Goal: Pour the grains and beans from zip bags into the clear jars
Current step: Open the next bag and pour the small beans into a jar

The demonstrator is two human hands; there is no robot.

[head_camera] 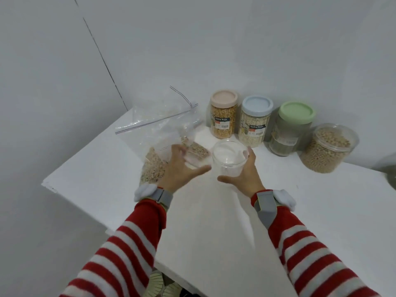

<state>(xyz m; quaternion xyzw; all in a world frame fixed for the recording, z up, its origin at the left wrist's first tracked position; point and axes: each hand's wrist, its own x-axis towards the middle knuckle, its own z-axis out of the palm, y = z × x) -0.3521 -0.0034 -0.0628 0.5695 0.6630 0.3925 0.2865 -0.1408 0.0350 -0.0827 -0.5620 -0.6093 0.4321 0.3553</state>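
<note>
An empty clear jar (228,159) without a lid stands on the white table (214,221) in the middle. My right hand (244,175) wraps round its right side, thumb in front and fingers behind. My left hand (182,166) hovers just left of the jar with fingers spread, over a zip bag (154,166) that holds pale grains. I cannot tell whether its fingertips touch the bag. More clear zip bags (158,118) lie crumpled behind it, looking almost empty.
Along the back wall stand a pink-lidded jar of yellow kernels (224,114), a blue-lidded jar of flakes (256,118), a green-lidded jar (291,129) and an open clear jar of beans (327,146). The table's left edge runs close to the bags.
</note>
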